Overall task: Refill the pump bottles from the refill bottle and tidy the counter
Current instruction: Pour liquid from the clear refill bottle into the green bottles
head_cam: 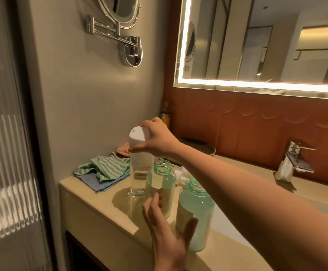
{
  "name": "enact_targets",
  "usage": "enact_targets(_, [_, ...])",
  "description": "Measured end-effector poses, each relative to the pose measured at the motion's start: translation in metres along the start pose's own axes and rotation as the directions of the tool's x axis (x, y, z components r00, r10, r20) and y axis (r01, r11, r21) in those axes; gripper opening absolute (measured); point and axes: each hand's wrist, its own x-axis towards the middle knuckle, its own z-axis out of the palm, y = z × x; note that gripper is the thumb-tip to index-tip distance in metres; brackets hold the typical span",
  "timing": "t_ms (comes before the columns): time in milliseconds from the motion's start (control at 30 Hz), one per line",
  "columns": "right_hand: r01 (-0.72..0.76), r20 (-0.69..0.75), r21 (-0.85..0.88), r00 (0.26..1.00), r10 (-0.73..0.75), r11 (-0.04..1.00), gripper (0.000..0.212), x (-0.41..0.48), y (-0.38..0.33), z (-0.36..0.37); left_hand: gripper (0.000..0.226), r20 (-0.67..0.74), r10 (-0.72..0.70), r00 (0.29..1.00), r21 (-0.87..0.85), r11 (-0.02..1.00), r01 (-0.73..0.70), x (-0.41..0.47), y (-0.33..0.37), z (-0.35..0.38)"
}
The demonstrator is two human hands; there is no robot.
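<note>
Right hand [156, 138] clasps the white cap [137, 136] of the refill bottle [139, 169], standing upright, cap skyward; left hand [166, 241] hovers, fingers loose.

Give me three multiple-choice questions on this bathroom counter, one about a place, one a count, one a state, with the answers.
1. Where does the green zigzag cloth lie?
A. on the blue folded cloth
B. in the sink
C. over the tap

2. How many translucent green bottles stand on the beige counter?
A. one
B. two
C. four

3. What is the right hand doing?
A. gripping the white cap of the tall clear bottle
B. lying flat on the counter
C. holding a cloth

Answers:
1. A, the zigzag cloth sits on the blue one at the counter's left corner.
2. B, two open green necks show.
3. A, its fingers curl round the cap.
</note>
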Motion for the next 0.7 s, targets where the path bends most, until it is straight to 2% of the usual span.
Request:
enact_targets(67, [0.031,-0.015,0.027,0.999,-0.030,0.999,0.067,-0.005,-0.005,-0.002,0.084,-0.139,0.088,0.986,-0.021,0.996,-0.092,0.006,0.001,-0.008])
enact_targets(133, [0.077,-0.021,0.052,0.997,-0.076,0.996,0.066,-0.011,-0.015,-0.004,0.083,-0.248,0.106,0.963,-0.011,0.994,-0.112,0.015,0.005,-0.019])
enact_targets(233, [0.136,-0.032,0.072,0.990,-0.134,0.988,0.065,-0.020,-0.036,-0.012,0.085,-0.387,0.184,0.904,0.106,0.982,-0.154,0.029,0.016,-0.039])
enact_targets(300, [0.173,-0.042,0.072,0.985,-0.170,0.982,0.065,-0.029,-0.048,-0.021,0.089,-0.441,0.250,0.862,0.248,0.957,-0.151,0.038,0.020,-0.053])
enact_targets(367, [0.202,-0.049,0.062,0.979,-0.199,0.977,0.064,-0.039,-0.060,-0.031,0.097,-0.456,0.238,0.857,0.295,0.950,-0.106,0.043,0.025,-0.067])
enact_targets(500, [0.241,-0.059,0.018,0.969,-0.240,0.970,0.057,-0.061,-0.084,-0.048,0.108,-0.372,0.159,0.915,0.207,0.975,-0.085,0.039,0.046,-0.089])
enact_targets(633, [0.191,-0.012,-0.032,0.981,-0.192,0.981,0.062,-0.086,-0.099,-0.066,0.092,-0.399,0.164,0.902,0.204,0.975,-0.087,0.022,0.067,-0.095])
enact_targets(700, [0.170,0.028,-0.126,0.985,-0.168,0.977,0.065,-0.100,-0.101,-0.076,0.083,-0.364,0.181,0.913,0.194,0.974,-0.116,0.013,0.072,-0.094])
